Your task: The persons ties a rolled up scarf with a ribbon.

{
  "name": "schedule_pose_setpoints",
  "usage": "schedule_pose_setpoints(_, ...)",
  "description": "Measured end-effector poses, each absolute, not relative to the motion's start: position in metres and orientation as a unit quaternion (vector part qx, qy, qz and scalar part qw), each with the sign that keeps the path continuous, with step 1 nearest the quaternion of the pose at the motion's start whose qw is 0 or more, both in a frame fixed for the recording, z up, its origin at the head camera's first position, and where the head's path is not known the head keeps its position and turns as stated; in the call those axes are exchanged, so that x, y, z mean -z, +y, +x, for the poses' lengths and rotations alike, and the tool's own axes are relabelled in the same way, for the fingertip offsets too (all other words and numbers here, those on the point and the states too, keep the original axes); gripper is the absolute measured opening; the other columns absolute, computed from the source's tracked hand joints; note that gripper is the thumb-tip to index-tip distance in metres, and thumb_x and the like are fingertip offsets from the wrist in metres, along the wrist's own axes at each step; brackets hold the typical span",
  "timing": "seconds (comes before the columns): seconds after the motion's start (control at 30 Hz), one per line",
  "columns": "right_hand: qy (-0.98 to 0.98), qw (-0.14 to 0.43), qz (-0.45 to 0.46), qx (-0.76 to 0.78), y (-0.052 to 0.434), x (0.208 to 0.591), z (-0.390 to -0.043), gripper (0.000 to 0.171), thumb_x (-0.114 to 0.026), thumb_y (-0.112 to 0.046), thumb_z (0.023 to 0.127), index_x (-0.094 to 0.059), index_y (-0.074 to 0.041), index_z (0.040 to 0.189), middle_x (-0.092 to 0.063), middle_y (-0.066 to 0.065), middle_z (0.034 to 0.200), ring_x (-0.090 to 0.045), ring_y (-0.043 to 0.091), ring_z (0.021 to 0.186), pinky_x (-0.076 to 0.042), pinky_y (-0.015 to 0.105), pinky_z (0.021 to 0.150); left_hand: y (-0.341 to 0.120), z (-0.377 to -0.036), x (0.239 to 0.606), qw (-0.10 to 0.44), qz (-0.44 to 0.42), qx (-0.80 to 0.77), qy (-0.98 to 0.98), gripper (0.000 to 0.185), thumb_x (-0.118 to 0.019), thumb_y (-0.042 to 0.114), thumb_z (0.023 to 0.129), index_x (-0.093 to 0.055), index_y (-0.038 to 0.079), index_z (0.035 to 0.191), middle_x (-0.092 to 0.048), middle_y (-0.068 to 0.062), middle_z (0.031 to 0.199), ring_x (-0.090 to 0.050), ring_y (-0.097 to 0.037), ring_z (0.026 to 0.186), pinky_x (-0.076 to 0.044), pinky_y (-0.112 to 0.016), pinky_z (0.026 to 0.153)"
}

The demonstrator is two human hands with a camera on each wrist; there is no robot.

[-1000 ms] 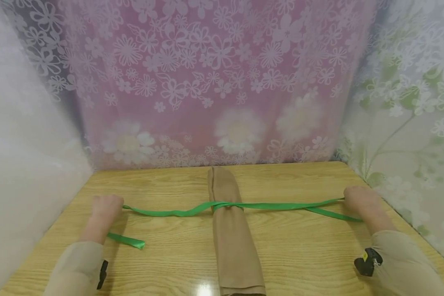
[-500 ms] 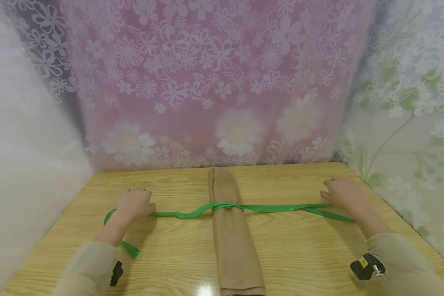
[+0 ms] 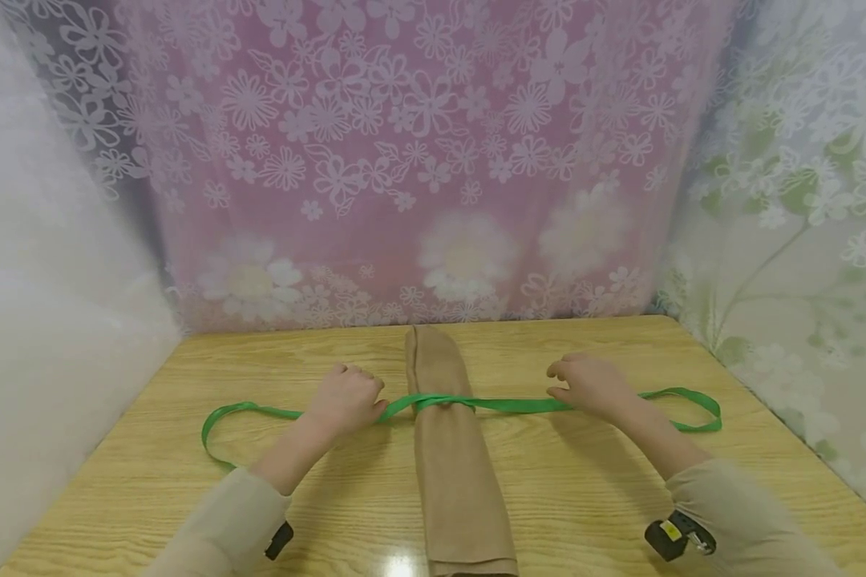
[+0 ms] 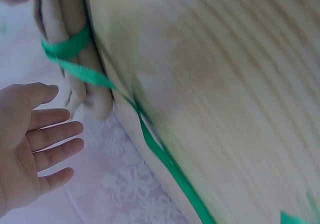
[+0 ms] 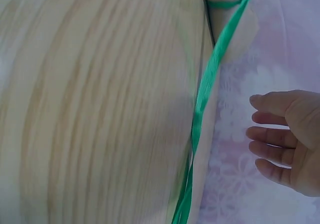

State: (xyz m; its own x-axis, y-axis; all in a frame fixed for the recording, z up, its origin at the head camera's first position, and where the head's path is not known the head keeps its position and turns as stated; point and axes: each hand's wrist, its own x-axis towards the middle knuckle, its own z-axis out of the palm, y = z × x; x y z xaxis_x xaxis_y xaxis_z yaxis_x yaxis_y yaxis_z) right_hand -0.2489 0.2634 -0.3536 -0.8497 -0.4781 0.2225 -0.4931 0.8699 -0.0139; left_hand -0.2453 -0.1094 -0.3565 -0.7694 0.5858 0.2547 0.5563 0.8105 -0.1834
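Observation:
A long brown folded cloth bundle (image 3: 458, 473) lies lengthwise on the table. Round its upper part goes a green ribbon (image 3: 520, 405), crossed over on top, with its two ends trailing left and right in loose loops. My left hand (image 3: 348, 397) hovers left of the bundle, over the ribbon; in the left wrist view its fingers (image 4: 55, 136) are spread and hold nothing. To the right, my right hand (image 3: 593, 386) is above the ribbon's other side, and its fingers (image 5: 272, 136) are relaxed with nothing in them in the right wrist view.
The wooden table (image 3: 332, 513) ends at a pink floral curtain (image 3: 433, 160) behind. Pale curtains stand along the left and right sides. A small black device (image 3: 678, 535) is strapped at the right sleeve, another (image 3: 279, 540) at the left.
Both hands have let go of the ribbon ends and moved inward toward the cloth bundle. The released ends now lie in loops on the table. The bundle has not moved.

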Motion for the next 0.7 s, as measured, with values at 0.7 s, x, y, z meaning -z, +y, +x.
schedule_pose_setpoints(0.7,-0.956,0.031,0.288,-0.052,0.190,0.370,-0.260,0.023,-0.073,-0.024,0.080,-0.071,-0.010,0.098,-0.053,-0.004,0.076,-0.046,0.010,0.066,-0.041,0.024,0.056,-0.070,-0.244,0.383,0.192,-0.284,-0.108,-0.933,0.016,-0.066,0.024,0.081,-0.064,0.009,0.075,-0.061,-0.004,0.071,-0.058,-0.021,0.071,-0.046,-0.039,0.076)
